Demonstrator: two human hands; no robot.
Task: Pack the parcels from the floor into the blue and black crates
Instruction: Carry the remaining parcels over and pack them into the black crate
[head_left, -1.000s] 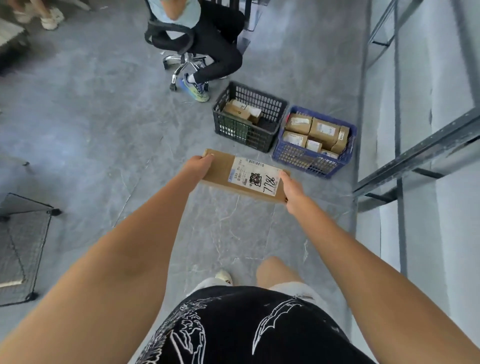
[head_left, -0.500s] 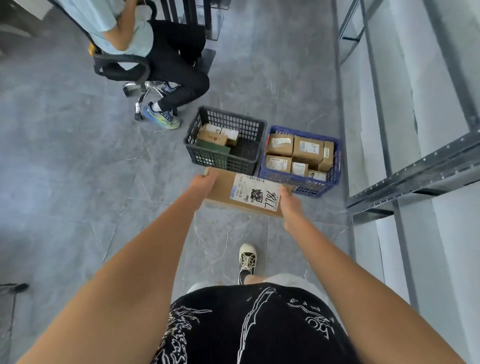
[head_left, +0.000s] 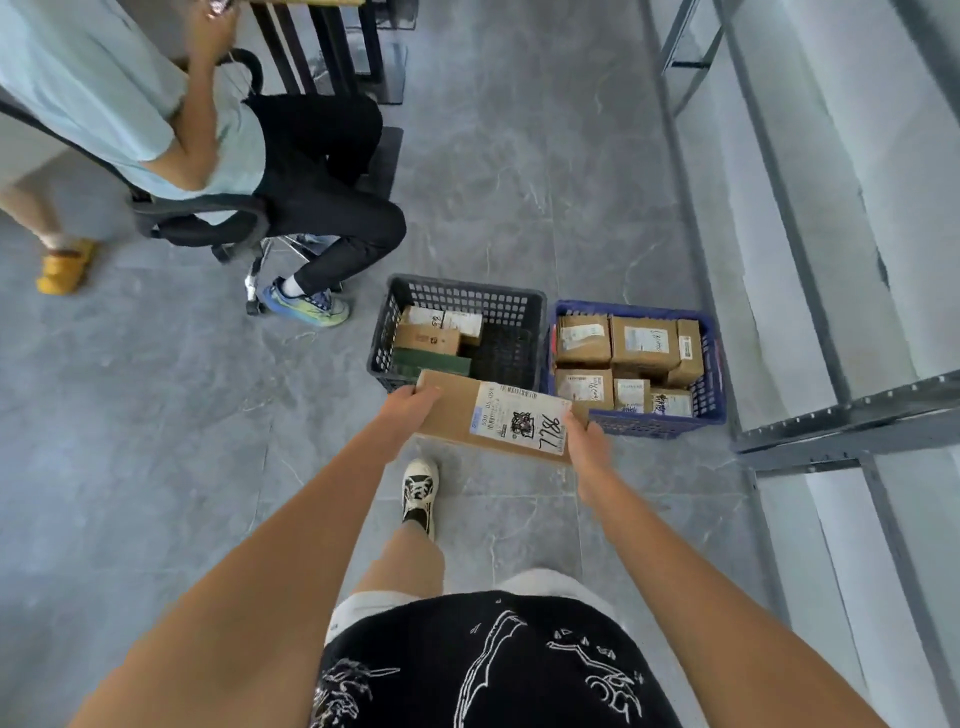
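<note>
A person stands on a grey floor and holds a flat brown parcel out in front with both hands. The left hand grips the left end of the parcel, with the fingers curled over its edge. The right hand grips the right end, thumb on top. The parcel is up in the air, not on the floor. It has a white label with big numbers on it. Its far edge hangs over the near wall of the black crate.

The black crate sits on the floor just ahead. Inside it, on the left side, are a few small boxes and a dark green one. The right side of this crate looks bare, but it is dark in there and hard to be sure.

The blue crate stands just beside the black one, on its right, and they look like they touch. It is full of brown boxes with white labels, packed close together.

A grey metal rack stands to the right of the blue crate. To the left, another person sits on a black chair with wheels. One white shoe of the parcel holder shows below the parcel.
</note>
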